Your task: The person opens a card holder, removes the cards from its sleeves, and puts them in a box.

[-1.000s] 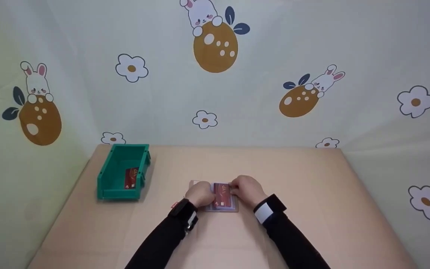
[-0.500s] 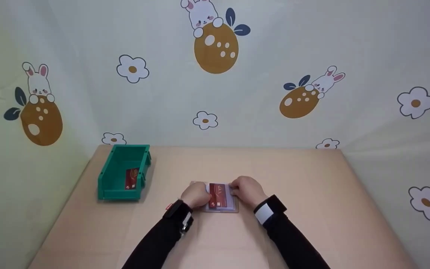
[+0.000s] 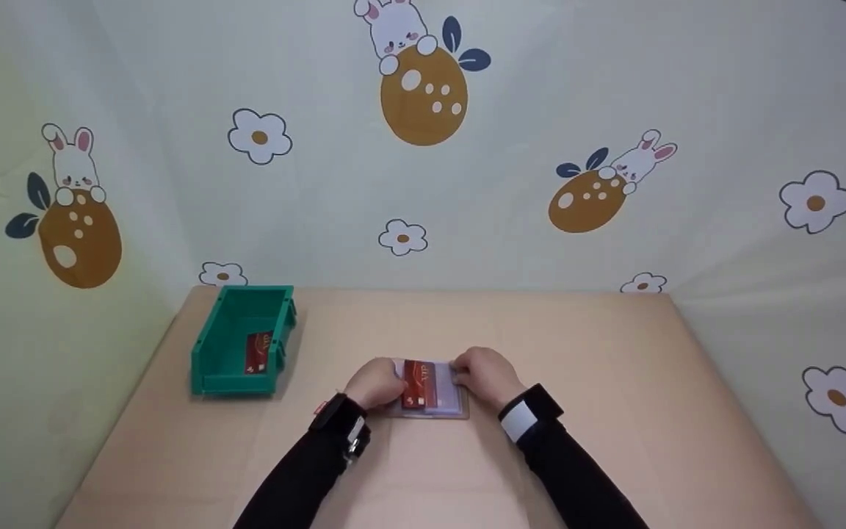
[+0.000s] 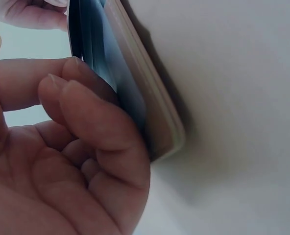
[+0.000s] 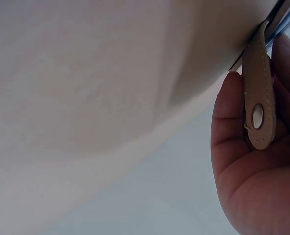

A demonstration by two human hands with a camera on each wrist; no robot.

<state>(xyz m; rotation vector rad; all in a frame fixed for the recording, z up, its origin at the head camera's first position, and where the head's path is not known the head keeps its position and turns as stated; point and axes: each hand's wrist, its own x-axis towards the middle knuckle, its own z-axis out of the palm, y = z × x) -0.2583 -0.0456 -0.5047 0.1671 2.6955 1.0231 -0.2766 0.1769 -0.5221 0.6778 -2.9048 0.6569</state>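
A tan card holder [image 3: 452, 402] with clear plastic sleeves lies open on the table. My left hand [image 3: 376, 382] pinches the left edge of a red bank card [image 3: 413, 389], whose right part lies under a clear sleeve. In the left wrist view, the curled fingers [image 4: 103, 122] are right at the sleeves' edge. My right hand [image 3: 487, 375] grips the holder's right edge between thumb and fingers. A strap [image 5: 257, 83] with a metal snap sticks out between those fingers in the right wrist view.
A green bin [image 3: 233, 383] stands at the back left of the table, with another red card [image 3: 256, 353] leaning inside it. Behind the table hangs a patterned cloth [image 3: 496, 191] with rabbits and flowers.
My left hand has moved left, drawing the red card partway out of the clear sleeve. The right hand has kept its place on the holder.
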